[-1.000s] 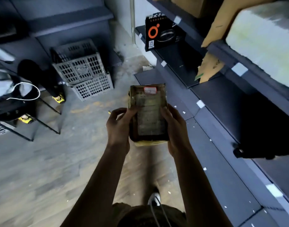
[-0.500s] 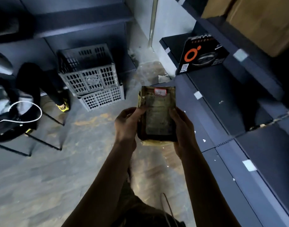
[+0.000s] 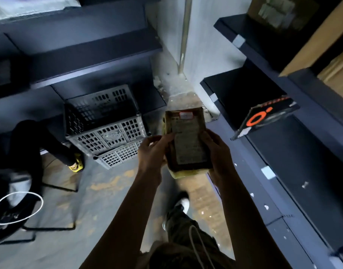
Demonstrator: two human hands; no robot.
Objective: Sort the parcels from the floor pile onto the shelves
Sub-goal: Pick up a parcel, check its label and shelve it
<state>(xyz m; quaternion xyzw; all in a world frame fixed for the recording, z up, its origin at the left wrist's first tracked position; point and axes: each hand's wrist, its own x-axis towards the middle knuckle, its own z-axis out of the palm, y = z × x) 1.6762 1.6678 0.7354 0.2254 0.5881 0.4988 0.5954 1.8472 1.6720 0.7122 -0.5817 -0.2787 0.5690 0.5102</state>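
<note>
Shelving (image 3: 295,158) of dark metal is being observed along the right side, its tiers running toward the far wall. A second dark rack (image 3: 85,53) is being observed at upper left. Worn, patchy concrete is being shown by the floor (image 3: 112,183) between the two. Cardboard cartons (image 3: 322,41) are being stored on the upper right tiers. Two grey perforated crates (image 3: 106,123) are being kept stacked on the floor just in front of the left rack, the upper one open at the top. A black box (image 3: 264,121) with an orange ring mark is being propped, tilted, on a lower tier of the right shelving.

The parcel (image 3: 188,140), a flat yellowish packet with its printed label facing up, is being held in the air over the floor, between the crates and the right shelving and touching neither. It is being gripped from both sides. Its left edge is being clasped by the left hand (image 3: 151,152), thumb on the label face. Its right edge and near corner are being clasped by the right hand (image 3: 215,152), whose fingers are being hidden underneath.

A seated person's yellow shoe (image 3: 75,166) is being noted beside the crates, and a white shoe (image 3: 183,203) below the parcel. A red-bordered sticker (image 3: 186,114) is being shown at the packet's far end.
</note>
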